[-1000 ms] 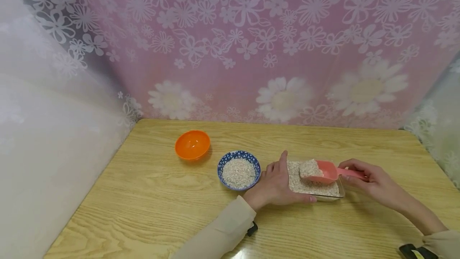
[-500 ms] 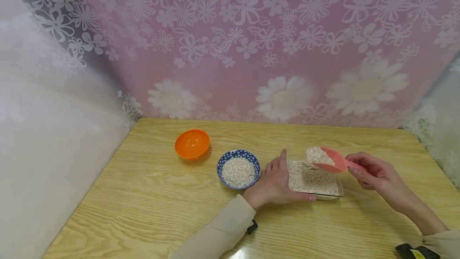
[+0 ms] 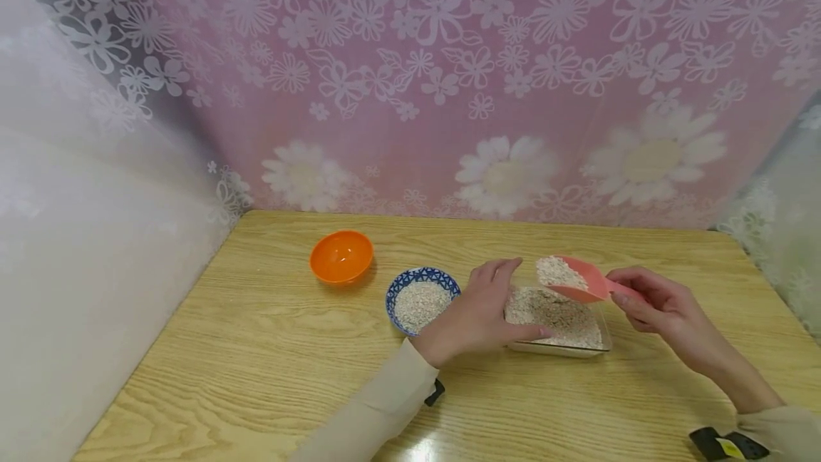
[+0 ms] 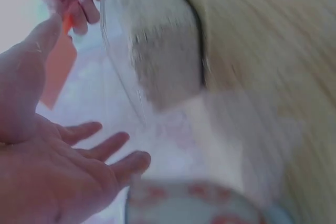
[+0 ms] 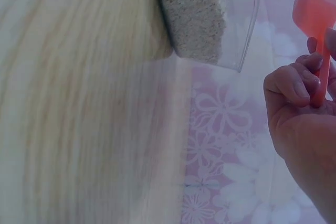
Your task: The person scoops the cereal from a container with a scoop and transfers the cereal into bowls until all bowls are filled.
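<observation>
My right hand (image 3: 667, 312) grips the handle of a pink scoop (image 3: 593, 282), heaped with pale oat flakes (image 3: 559, 273). The scoop hangs above a clear rectangular container (image 3: 558, 350) that holds more flakes, hollowed near the middle. In the right wrist view the scoop (image 5: 316, 6) shows from beneath, fingers curled round its handle. My left hand (image 3: 474, 312) hovers by the container's left end, fingers spread and apart from it in the left wrist view. Partly behind that hand stands a blue-and-white patterned bowl (image 3: 393, 305) filled with flakes.
An orange bowl (image 3: 342, 257) with nothing in it stands at the back, left of the patterned bowl. All rest on a wood-grain table (image 3: 244, 348). A pink floral curtain (image 3: 410, 113) hangs behind the table's far edge.
The scoop has risen out of the container with its load, then shifted slightly left. My left hand has come away from the container's end and moved a little left, covering part of the patterned bowl.
</observation>
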`<control>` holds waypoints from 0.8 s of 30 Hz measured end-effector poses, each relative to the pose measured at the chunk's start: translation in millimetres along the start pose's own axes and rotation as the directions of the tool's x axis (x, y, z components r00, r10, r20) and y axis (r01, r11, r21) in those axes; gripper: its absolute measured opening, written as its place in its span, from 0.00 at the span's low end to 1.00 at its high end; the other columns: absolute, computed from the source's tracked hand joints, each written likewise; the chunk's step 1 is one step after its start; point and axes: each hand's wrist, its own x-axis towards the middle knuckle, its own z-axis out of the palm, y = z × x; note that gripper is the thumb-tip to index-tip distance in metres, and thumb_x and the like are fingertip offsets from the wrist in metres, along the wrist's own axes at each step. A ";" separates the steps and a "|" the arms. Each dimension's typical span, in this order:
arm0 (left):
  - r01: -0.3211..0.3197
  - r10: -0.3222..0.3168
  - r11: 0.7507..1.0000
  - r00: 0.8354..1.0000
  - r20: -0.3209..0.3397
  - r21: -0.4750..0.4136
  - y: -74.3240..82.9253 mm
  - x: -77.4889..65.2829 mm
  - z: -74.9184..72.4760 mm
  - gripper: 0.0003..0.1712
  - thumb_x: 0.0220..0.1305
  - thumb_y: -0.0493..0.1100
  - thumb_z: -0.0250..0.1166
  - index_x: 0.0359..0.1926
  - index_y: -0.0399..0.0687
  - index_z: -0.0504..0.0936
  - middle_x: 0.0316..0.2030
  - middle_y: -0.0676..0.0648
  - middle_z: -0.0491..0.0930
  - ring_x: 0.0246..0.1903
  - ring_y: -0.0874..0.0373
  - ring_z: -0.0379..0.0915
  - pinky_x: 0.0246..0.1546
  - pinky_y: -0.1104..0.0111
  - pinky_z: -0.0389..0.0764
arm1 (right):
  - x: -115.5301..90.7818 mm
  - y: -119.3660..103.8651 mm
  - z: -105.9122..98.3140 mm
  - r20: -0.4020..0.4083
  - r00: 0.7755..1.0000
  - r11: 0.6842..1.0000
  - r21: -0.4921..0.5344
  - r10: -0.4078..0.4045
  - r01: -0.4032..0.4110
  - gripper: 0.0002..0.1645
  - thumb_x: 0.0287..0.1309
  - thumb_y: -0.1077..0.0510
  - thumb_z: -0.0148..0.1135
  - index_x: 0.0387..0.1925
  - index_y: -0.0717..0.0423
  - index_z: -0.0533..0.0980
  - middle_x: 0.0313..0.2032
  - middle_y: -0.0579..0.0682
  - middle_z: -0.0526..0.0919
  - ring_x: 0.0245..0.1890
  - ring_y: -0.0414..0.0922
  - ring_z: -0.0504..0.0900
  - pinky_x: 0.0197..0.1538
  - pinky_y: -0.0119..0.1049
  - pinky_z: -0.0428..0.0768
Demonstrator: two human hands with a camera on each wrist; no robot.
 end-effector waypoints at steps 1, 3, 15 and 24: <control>-0.011 0.011 1.000 1.000 -0.004 0.003 -3.5 -1.5 -3.5 0.61 0.59 0.76 0.64 0.83 0.60 0.45 0.80 0.49 0.52 0.79 0.50 0.51 0.70 0.54 0.72 | 1.1 -1.0 1.1 0.000 1.000 1.000 0.004 -0.001 0.001 0.18 0.73 0.75 0.45 0.58 0.64 0.72 0.22 0.49 0.62 0.17 0.49 0.54 0.18 0.44 0.56; -0.022 0.022 1.000 1.000 -0.008 -0.004 -10.7 -5.2 -10.8 0.60 0.60 0.76 0.64 0.82 0.61 0.47 0.80 0.50 0.53 0.79 0.51 0.51 0.71 0.53 0.71 | 3.1 -3.1 3.3 -0.003 1.000 1.000 -0.002 0.000 0.000 0.18 0.73 0.75 0.45 0.58 0.64 0.72 0.23 0.48 0.62 0.17 0.49 0.55 0.18 0.44 0.56; -0.009 0.007 0.998 0.999 -0.038 -0.056 -63.8 -35.3 -47.6 0.54 0.59 0.75 0.66 0.80 0.68 0.55 0.79 0.53 0.55 0.77 0.50 0.55 0.69 0.46 0.71 | 16.2 -12.6 18.2 -0.009 1.000 0.996 -0.091 -0.012 0.011 0.16 0.73 0.74 0.49 0.55 0.61 0.74 0.23 0.46 0.65 0.17 0.48 0.57 0.18 0.43 0.60; 0.059 -0.067 0.992 0.996 -0.066 -0.112 -93.6 -59.5 -61.9 0.54 0.55 0.73 0.70 0.78 0.70 0.57 0.78 0.55 0.56 0.77 0.49 0.55 0.72 0.43 0.66 | 25.7 -14.3 32.8 -0.010 1.000 0.993 -0.119 -0.027 0.026 0.17 0.71 0.73 0.52 0.58 0.62 0.75 0.27 0.42 0.73 0.19 0.47 0.62 0.19 0.40 0.64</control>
